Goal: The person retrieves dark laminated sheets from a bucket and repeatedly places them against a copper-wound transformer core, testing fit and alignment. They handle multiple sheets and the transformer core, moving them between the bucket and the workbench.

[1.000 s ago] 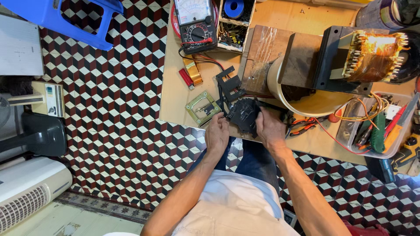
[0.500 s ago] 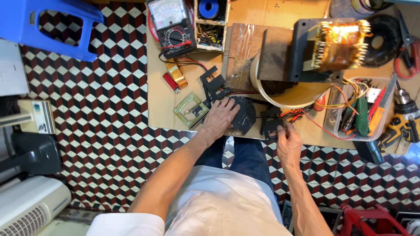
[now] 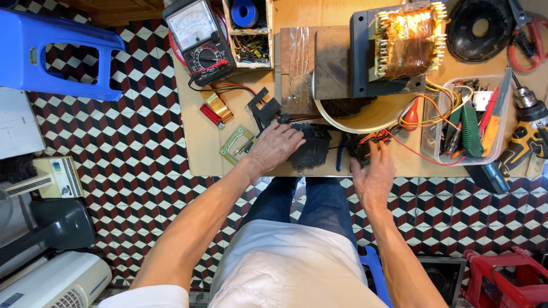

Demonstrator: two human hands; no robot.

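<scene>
My left hand [image 3: 274, 147] lies on the left side of a black blocky device [image 3: 313, 148] near the front edge of the wooden bench [image 3: 200, 134], fingers pressed against it. To the right, my right hand [image 3: 374, 174] curls its fingertips over a small black part with red wires [image 3: 365, 142]. A blue-handled tool [image 3: 341, 153] lies between the two black pieces. Beside my left wrist sits a small green circuit frame [image 3: 240, 142], and a black bracket [image 3: 264, 108] lies just behind the fingers.
An analogue multimeter [image 3: 197, 37] stands at the back left and a copper-wound transformer [image 3: 408, 40] behind a pale round rim [image 3: 365, 121]. At the right are a clear tub of tools [image 3: 468, 120] and a drill [image 3: 528, 134]. A blue stool [image 3: 57, 54] stands on the tiled floor.
My right hand left the black blocky device and moved right onto the small part with red wires. My left hand stayed on the device, sliding across it.
</scene>
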